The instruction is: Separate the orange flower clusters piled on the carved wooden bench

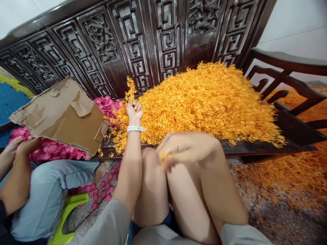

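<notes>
My left hand (135, 110), with a white band on its wrist, is closed around an orange artificial flower sprig (131, 87) whose top sticks up above the fist. Just to its right rises a big heap of orange flower sprigs (204, 98) on the dark wooden bench (178, 145). My right hand (187, 148) is smeared by motion above my knees, its fingers bent together. A small orange piece (165, 156) shows at those fingers, probably part of a flower; its shape is too blurred to make out.
A torn cardboard sheet (61, 119) leans on the bench at left, with pink flowers (58, 146) around it. Beside me sits another person in jeans (51, 190), hands at the pink flowers. A green stool (67, 214) and orange stems (288, 173) are on the floor.
</notes>
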`<state>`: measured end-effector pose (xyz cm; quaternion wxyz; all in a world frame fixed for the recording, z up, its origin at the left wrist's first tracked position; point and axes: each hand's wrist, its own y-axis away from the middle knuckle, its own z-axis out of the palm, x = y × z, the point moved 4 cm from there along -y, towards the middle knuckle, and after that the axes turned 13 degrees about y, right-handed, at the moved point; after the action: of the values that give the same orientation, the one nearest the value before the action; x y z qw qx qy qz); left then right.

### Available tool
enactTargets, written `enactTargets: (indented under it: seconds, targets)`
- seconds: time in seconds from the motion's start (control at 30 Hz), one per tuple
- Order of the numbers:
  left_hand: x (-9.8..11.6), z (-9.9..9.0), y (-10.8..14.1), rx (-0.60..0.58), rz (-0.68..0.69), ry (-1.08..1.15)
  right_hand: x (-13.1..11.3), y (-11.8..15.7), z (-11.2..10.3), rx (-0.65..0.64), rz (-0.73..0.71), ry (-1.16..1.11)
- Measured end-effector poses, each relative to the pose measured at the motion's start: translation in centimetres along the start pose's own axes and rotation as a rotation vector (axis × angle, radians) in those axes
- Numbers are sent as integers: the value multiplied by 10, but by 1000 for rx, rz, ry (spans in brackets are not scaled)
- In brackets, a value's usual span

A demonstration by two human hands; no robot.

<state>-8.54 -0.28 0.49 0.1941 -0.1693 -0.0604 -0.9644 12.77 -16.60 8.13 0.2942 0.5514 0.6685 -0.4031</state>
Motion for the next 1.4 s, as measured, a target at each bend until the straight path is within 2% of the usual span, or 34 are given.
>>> enactTargets:
  seconds: [0.07,0.13,0.17,0.2,0.27,0.33,0.47,0.63,0.7,0.77,0.9,0.97,1.03,1.07,1.13,1.23,1.3,1.4]
  targets:
    - [1,1,4,-44,2,28,24,15,-28,556,133,113]
    - [-5,8,10,-116,-22,-38,63,40,-52,1065,422,291]
    - [-10,13,14,-155,-39,-108,82,51,-59,1222,597,400]
    - [-15,17,17,-189,-56,-183,98,59,-64,1302,748,488]
    - [-26,24,24,-259,-95,-326,122,67,-68,1331,950,587]
    - [-38,28,29,-337,-147,-450,130,68,-68,1323,980,618]
    - [-57,31,37,-518,-191,-697,122,61,-67,1421,736,553]
    - [-74,35,47,-780,-130,-941,135,62,-68,1572,510,38]
    - [-78,35,48,-819,-108,-971,140,66,-68,1648,427,-124]
    - [-80,34,47,-789,-77,-985,142,69,-69,1706,338,-254]
    - [-79,35,46,-698,-2,-1010,149,71,-70,1683,260,-369]
    - [-79,39,46,-670,49,-1017,151,71,-70,1655,301,-286]
    - [-76,43,45,-650,136,-1002,147,70,-70,1597,429,-64]
    - [-74,44,43,-635,188,-981,143,67,-70,1528,510,70]
    - [-68,44,39,-569,275,-921,131,55,-66,1297,630,270]
    - [-56,41,35,-411,362,-836,105,33,-55,935,631,287]
    - [-50,42,37,-367,428,-798,89,25,-49,831,598,236]
    - [-47,47,44,-366,484,-743,76,23,-47,811,580,242]
